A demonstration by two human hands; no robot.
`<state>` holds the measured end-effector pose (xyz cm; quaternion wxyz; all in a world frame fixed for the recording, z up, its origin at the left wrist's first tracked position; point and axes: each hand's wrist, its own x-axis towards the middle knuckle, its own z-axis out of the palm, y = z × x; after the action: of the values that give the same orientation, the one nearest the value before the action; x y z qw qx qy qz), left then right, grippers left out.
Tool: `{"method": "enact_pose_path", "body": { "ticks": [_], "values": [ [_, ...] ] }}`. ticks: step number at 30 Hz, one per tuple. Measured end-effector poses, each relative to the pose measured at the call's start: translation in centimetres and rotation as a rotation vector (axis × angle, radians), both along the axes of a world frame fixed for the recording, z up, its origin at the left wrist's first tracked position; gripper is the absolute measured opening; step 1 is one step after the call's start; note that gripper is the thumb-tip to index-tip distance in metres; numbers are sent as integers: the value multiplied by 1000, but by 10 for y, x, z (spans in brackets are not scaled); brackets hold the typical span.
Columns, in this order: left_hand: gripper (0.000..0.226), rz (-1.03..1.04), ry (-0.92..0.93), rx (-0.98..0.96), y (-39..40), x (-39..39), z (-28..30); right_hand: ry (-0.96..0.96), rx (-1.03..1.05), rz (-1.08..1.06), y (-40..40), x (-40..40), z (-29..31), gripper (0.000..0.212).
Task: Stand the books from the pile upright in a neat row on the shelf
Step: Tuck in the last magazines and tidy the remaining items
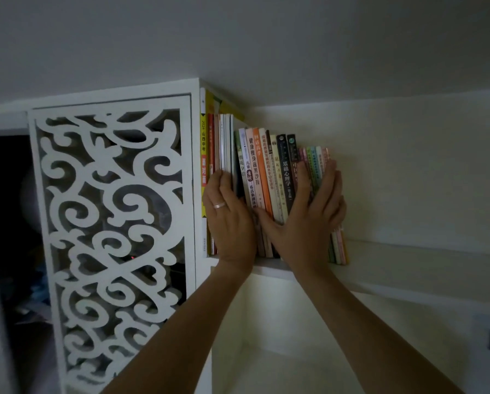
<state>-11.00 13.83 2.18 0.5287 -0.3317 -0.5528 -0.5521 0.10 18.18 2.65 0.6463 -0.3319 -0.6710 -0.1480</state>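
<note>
A row of books stands on a white shelf against the cabinet side. The tall books at the left are upright; the middle and right ones lean to the left. My left hand, with a ring on it, presses flat against the spines of the tall left books. My right hand lies with straight fingers on the thin pastel books at the row's right end, its thumb stretched left across the middle spines. No pile of books is in view.
A white cabinet door with cut-out scrollwork stands left of the books. The shelf runs on to the right, bare, along a pale wall. Below the shelf is another white compartment. The ceiling is close above.
</note>
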Motion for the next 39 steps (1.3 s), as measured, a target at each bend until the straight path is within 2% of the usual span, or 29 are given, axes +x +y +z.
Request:
{"method": "enact_pose_path", "body": {
  "ticks": [4, 7, 10, 14, 18, 21, 24, 29, 31, 33, 36, 39],
  "values": [
    [68, 102, 38, -136, -3, -5, -5, -3, -1, -2, 2, 0, -1, 106],
    [73, 116, 57, -212, -11, -7, -7, -7, 4, -11, 4, 0, -1, 107],
    [64, 8, 15, -195, -21, 2, -2, -9, 3, -17, 6, -1, -1, 108],
    [54, -221, -144, -115, -32, 19, 5, -1, 7, -19, 6, -2, -1, 108],
    [45, -278, -209, -135, -36, 24, 6, 10, 16, -5, 8, -3, -1, 109],
    [29, -271, -303, -263, -42, 19, 8, 17, 22, -2, 8, -2, -1, 109],
    [21, -295, -284, -391, -53, 13, 17, 12, 10, 2, 7, -2, -1, 109],
    [19, -388, -252, -389, -82, 15, 26, -3, -8, -5, 7, -2, -1, 111],
    [24, -467, -339, -488, -85, 15, 22, -8, -7, -3, 6, -1, -2, 110],
    [39, -516, -445, -629, -82, 16, 18, -12, -12, 1, 5, 0, -2, 109],
    [39, -454, -464, -678, -78, 19, 12, -29, -21, -3, 4, 0, -2, 108],
    [40, -440, -425, -618, -84, 22, 9, -39, -23, 0, 2, 1, -2, 108]
  ]
}}
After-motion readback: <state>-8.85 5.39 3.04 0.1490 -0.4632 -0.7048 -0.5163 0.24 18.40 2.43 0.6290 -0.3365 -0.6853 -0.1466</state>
